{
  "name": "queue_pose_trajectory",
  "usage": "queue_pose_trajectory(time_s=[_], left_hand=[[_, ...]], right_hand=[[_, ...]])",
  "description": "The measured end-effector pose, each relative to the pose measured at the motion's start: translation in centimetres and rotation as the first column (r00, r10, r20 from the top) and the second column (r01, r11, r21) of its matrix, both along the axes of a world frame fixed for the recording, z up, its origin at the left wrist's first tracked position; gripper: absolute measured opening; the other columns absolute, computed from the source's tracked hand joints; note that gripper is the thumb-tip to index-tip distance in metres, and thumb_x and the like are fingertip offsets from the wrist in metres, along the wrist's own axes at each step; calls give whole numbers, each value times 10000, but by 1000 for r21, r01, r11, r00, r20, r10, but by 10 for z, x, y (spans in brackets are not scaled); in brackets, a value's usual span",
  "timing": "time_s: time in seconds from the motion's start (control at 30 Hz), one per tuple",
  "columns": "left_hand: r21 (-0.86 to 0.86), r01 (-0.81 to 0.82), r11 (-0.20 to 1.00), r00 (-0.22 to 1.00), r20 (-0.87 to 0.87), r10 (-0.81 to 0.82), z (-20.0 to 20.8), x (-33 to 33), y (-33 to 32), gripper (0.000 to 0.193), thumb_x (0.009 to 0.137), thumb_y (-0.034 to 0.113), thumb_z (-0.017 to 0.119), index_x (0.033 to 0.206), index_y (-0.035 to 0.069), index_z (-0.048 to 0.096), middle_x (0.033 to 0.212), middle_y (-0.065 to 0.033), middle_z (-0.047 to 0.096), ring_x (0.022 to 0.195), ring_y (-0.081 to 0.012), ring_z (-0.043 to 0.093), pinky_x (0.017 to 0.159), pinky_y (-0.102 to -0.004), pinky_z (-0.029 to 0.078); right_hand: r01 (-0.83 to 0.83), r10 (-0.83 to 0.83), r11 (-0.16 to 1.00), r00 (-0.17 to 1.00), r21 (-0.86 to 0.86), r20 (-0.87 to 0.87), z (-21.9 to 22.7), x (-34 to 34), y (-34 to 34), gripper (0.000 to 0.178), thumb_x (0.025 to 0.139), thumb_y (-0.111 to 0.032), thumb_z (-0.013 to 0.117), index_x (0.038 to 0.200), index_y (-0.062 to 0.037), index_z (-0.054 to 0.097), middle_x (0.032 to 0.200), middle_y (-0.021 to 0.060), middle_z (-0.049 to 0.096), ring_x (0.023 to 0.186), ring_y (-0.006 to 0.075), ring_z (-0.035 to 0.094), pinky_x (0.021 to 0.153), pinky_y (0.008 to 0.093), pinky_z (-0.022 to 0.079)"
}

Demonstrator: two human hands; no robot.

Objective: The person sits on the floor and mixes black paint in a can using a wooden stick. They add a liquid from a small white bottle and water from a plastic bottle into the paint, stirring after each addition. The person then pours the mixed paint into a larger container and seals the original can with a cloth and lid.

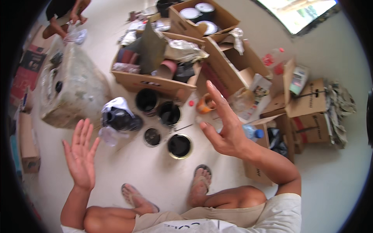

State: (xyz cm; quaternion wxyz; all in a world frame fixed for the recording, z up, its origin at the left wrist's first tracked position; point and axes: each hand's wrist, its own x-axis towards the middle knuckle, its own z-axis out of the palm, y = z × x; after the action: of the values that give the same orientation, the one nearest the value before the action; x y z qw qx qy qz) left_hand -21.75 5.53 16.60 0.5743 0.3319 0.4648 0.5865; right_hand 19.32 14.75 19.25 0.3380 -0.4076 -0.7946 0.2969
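Note:
Both of my hands are raised above the floor and hold nothing. On the left, my left hand (81, 159) is open, palm showing and fingers stretched. My right hand (226, 126) is open too, its thumb apart from the extended fingers. Between them on the floor stand an open can with dark contents (179, 146), a smaller round dark tin or lid (152, 137) and two more dark open cans (169, 113) (147, 100). A thin dark stick (183, 127) lies by the cans. Near my left hand sits a dark container with white cloth (118, 114).
Beyond the cans, a cardboard box (155, 82) is heaped with scraps. Another box (217, 31) holds lidded cans. A large dirty plastic jerrycan (77, 85) stands left. Right are a blue-capped bottle (253, 133) and more boxes (307, 99). Another person's hands (77, 18) show at upper left.

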Motion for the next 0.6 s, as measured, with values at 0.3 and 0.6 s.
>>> queue_pose_trajectory(time_s=[0.3, 0.6], left_hand=[[-52, 90, 995, 995, 45, -88, -1, 4, 11, 773, 1099, 651, 217, 1632, 107, 348, 1657, -89, 410, 1470, -215, 433, 1159, -367, 352], [-54, 64, 996, 982, 182, -54, 1, -13, 6, 752, 1112, 616, 242, 1630, 80, 342, 1641, -109, 430, 1451, -224, 466, 1140, -353, 411]], right_hand=[[77, -846, -30, 529, 997, -66, 239, 170, 89, 598, 1087, -225, 464, 1627, -8, 329, 1702, 281, 234, 1582, 473, 213, 1257, 572, 252], [-246, -855, -332, 486, 911, -180, 318, 235, 118, 608, 1027, -300, 562, 1553, -10, 465, 1612, 246, 441, 1550, 435, 321, 1244, 595, 234]])
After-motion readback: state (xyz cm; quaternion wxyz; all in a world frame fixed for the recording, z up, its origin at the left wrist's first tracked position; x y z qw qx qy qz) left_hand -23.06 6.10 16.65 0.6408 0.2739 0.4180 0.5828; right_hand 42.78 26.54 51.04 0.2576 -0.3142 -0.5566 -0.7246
